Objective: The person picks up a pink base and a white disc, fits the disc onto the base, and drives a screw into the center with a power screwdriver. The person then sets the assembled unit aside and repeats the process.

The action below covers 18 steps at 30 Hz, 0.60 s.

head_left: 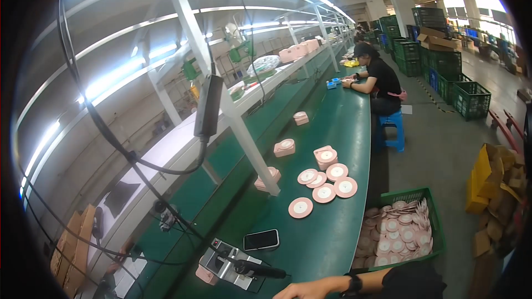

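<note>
My right hand (303, 290) reaches in at the lower edge, a dark band on its wrist; its fingers are mostly cut off by the frame, so what they hold cannot be seen. My left hand is out of view. Just left of the right hand lies a silver metal device with a black handle (260, 269), and a pink piece (206, 274) shows beside it. A dark-screened phone (261, 240) rests beyond the device on the green bench (332, 232). Farther up are several loose round pink discs with white centres (300, 207).
Pink stacks (326, 156) stand farther along the bench. A green crate (435, 218) full of pink discs sits right of the bench. A white post (244, 138) and hanging black cables (105, 133) are at left. A co-worker (382, 80) sits on a blue stool (394, 130).
</note>
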{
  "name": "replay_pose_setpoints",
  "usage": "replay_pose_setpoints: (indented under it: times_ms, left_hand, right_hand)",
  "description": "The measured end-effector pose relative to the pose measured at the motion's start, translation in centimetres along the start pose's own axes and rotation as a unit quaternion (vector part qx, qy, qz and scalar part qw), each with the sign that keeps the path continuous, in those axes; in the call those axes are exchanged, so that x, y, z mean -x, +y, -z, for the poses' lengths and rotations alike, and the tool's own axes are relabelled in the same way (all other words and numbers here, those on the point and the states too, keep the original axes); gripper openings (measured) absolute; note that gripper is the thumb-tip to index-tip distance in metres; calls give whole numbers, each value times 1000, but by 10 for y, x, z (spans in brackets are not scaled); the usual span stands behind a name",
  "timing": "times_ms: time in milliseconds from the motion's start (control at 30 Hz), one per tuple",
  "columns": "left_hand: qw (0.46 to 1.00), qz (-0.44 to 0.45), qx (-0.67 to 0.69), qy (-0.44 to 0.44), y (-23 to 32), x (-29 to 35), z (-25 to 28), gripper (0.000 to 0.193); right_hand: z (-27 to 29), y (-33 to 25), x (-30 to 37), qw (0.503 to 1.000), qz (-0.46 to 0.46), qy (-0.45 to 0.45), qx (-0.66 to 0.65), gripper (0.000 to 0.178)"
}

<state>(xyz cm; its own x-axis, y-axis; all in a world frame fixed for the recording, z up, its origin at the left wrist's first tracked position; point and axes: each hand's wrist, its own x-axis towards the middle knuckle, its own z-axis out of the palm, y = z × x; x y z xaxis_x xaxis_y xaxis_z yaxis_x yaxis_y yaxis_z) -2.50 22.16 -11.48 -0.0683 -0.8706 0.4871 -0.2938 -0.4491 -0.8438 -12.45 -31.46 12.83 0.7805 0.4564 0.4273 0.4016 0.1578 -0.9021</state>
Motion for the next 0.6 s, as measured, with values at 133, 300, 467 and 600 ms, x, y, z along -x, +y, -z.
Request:
replay_pose_setpoints:
  times_ms: [133, 300, 467, 600]
  left_hand:
    - [988, -99, 5, 118, 7, -54, -42, 47]
    - [950, -186, 1, 252, 19, -134, -96, 42]
    - [919, -172, 137, 326, 14, -162, -99, 44]
    - [901, -159, 214, 343, 16, -166, -96, 47]
  right_hand:
    - [-17, 78, 1, 964, 102, -2, 247, 18]
    - [-34, 105, 17, 980, 28, -9, 198, 23]
    - [-60, 118, 12, 970, 122, 15, 209, 37]
    - [-67, 117, 4, 953, 166, 16, 253, 52]
